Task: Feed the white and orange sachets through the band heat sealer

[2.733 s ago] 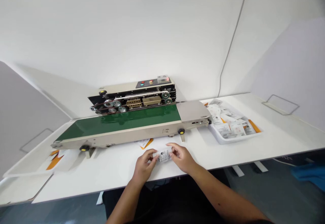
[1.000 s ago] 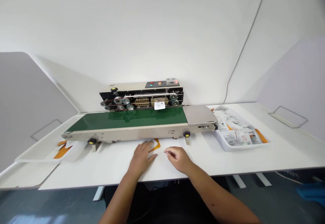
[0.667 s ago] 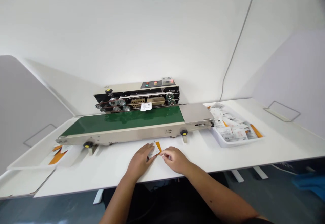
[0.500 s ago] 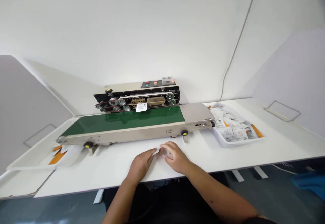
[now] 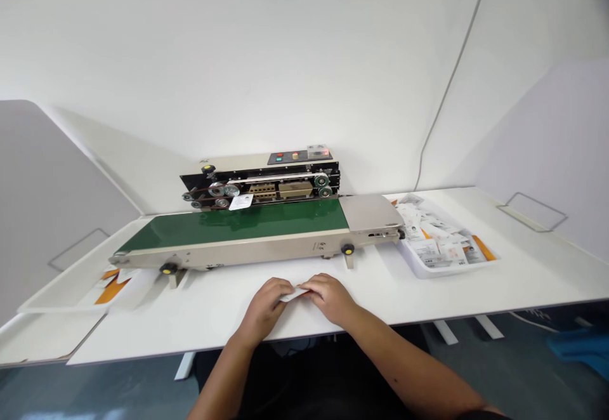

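My left hand is closed on one end of a small white packet, low over the front of the white table. The other end is pinched by my right hand; the fingers cover much of the packet. Behind my hands stands a band sealing machine with a green conveyor belt. Another white packet sticks out of its rollers, upright over the belt's back edge.
To the right, a white tray holds many white and orange packets. A second white tray on the left has a few packets near the belt's end. A metal plate extends the conveyor at its right end.
The packet in the machine has travelled left along the rollers. My hands have come closer together, and the packet between them now lies flatter and shows more clearly.
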Demonstrator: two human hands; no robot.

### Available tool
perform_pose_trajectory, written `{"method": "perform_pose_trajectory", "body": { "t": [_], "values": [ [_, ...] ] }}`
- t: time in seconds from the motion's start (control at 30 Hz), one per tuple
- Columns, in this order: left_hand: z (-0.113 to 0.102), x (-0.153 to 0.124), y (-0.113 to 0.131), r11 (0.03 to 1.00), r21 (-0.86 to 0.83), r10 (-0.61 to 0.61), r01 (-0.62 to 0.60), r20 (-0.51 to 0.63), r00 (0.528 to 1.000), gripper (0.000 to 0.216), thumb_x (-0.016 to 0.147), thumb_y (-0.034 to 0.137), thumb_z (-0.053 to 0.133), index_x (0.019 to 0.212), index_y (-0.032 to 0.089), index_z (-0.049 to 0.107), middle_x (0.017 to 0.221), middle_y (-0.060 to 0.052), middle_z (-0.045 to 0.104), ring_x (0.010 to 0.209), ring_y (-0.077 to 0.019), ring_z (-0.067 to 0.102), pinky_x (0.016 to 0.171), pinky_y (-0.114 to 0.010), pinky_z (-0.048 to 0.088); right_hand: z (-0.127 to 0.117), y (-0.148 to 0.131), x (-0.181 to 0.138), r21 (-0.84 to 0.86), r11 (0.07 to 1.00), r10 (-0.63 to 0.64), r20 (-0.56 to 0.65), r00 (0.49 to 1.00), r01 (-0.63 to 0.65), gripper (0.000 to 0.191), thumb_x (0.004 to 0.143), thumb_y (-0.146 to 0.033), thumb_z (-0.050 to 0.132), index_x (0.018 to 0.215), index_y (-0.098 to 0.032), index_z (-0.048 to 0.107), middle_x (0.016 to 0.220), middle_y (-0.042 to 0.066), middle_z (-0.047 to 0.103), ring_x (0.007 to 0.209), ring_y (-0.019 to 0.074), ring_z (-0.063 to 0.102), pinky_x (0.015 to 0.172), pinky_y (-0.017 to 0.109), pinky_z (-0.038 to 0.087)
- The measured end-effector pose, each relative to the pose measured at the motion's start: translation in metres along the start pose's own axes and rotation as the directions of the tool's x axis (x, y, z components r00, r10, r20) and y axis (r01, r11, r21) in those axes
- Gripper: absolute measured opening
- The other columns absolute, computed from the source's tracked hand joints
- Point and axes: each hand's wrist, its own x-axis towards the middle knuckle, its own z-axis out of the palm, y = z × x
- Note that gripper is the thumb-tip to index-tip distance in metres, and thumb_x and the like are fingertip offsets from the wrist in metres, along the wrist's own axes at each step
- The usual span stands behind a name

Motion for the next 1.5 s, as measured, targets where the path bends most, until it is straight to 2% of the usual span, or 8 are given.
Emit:
{"method": "perform_pose_trajectory", "body": {
  "t": [0.23, 0.33, 0.43, 0.6, 0.8, 1.0, 1.17, 1.5],
  "values": [
    [-0.001, -0.002, 0.002, 0.975, -0.017, -0.221, 0.221, -0.081, 0.972, 0.012, 0.096, 0.026, 0.059, 0.099, 0.023, 0.069, 0.101, -0.007, 0.075, 0.097, -0.0234, 0.073, 0.081, -0.035, 0.063, -0.006, -0.002, 0.000, -0.009, 0.996, 0.090, -0.137, 0.986, -0.092, 0.021, 0.093, -0.015, 0.062, 0.102, -0.026, 0.078, 0.097, 0.006, 0.076, 0.096, 0.0253, 0.068, 0.088, 0.039, 0.053],
    [0.002, -0.008, -0.003, 0.913, -0.079, -0.407, 0.400, -0.249, 0.879, 0.032, 0.096, 0.040, 0.061, 0.122, 0.022, 0.065, 0.117, -0.011, 0.072, 0.106, -0.0269, 0.072, 0.059, -0.025, 0.062, -0.006, -0.002, -0.002, 0.065, 0.993, 0.106, -0.208, 0.972, -0.094, 0.020, 0.095, -0.019, 0.059, 0.101, -0.025, 0.077, 0.094, 0.006, 0.075, 0.093, 0.0251, 0.068, 0.086, 0.039, 0.055],
    [0.005, -0.013, -0.010, 0.886, -0.134, -0.462, 0.445, -0.358, 0.811, 0.058, 0.094, 0.044, 0.065, 0.146, 0.022, 0.050, 0.128, -0.014, 0.069, 0.117, -0.0286, 0.070, 0.066, -0.026, 0.064, -0.004, 0.000, -0.005, 0.192, 0.974, 0.167, -0.255, 0.952, -0.120, 0.028, 0.094, -0.024, 0.058, 0.117, -0.027, 0.074, 0.109, 0.008, 0.075, 0.101, 0.0262, 0.070, 0.091, 0.041, 0.057],
    [0.002, -0.011, -0.007, 0.880, -0.099, -0.471, 0.465, -0.313, 0.825, 0.043, 0.095, 0.046, 0.062, 0.131, 0.025, 0.061, 0.131, -0.011, 0.067, 0.119, -0.0301, 0.067, 0.060, -0.025, 0.063, -0.002, 0.001, -0.006, 0.286, 0.949, 0.209, -0.248, 0.946, -0.135, 0.062, 0.090, -0.021, 0.055, 0.151, -0.032, 0.052, 0.136, 0.008, 0.066, 0.123, 0.0269, 0.064, 0.103, 0.044, 0.054],
    [0.000, -0.009, -0.004, 0.874, -0.058, -0.470, 0.482, -0.354, 0.809, 0.028, 0.094, 0.049, 0.063, 0.101, 0.022, 0.063, 0.093, -0.004, 0.070, 0.081, -0.0217, 0.071, 0.052, -0.023, 0.056, 0.000, 0.004, -0.006, 0.335, 0.920, 0.289, -0.230, 0.929, -0.203, 0.046, 0.089, -0.023, 0.056, 0.134, -0.028, 0.061, 0.113, 0.007, 0.072, 0.094, 0.0230, 0.070, 0.083, 0.037, 0.060],
    [0.001, -0.008, -0.008, 0.879, -0.053, -0.459, 0.474, -0.362, 0.811, 0.036, 0.093, 0.048, 0.063, 0.119, 0.023, 0.065, 0.119, -0.009, 0.073, 0.106, -0.0269, 0.073, 0.071, -0.030, 0.063, 0.000, 0.000, -0.006, 0.422, 0.876, 0.338, -0.195, 0.921, -0.233, 0.037, 0.088, -0.027, 0.060, 0.124, -0.025, 0.060, 0.100, 0.004, 0.071, 0.074, 0.0179, 0.067, 0.070, 0.031, 0.058],
    [0.000, -0.007, -0.009, 0.896, 0.007, -0.422, 0.445, -0.306, 0.854, 0.036, 0.094, 0.046, 0.061, 0.120, 0.022, 0.068, 0.121, -0.009, 0.075, 0.112, -0.0278, 0.073, 0.092, -0.037, 0.061, 0.003, -0.002, -0.006, 0.533, 0.803, 0.374, -0.102, 0.922, -0.267, 0.037, 0.086, -0.031, 0.064, 0.122, -0.025, 0.058, 0.088, 0.000, 0.070, 0.062, 0.0157, 0.065, 0.056, 0.028, 0.056],
    [0.001, -0.008, -0.008, 0.892, 0.008, -0.431, 0.451, -0.281, 0.857, 0.037, 0.094, 0.046, 0.060, 0.122, 0.022, 0.066, 0.122, -0.009, 0.075, 0.109, -0.0265, 0.074, 0.081, -0.031, 0.063, -0.002, -0.007, -0.006, 0.532, 0.795, 0.410, -0.115, 0.905, -0.292, 0.034, 0.084, -0.031, 0.067, 0.111, -0.026, 0.048, 0.068, -0.008, 0.065, 0.043, 0.0106, 0.053, 0.044, 0.021, 0.040]
  ]
}}
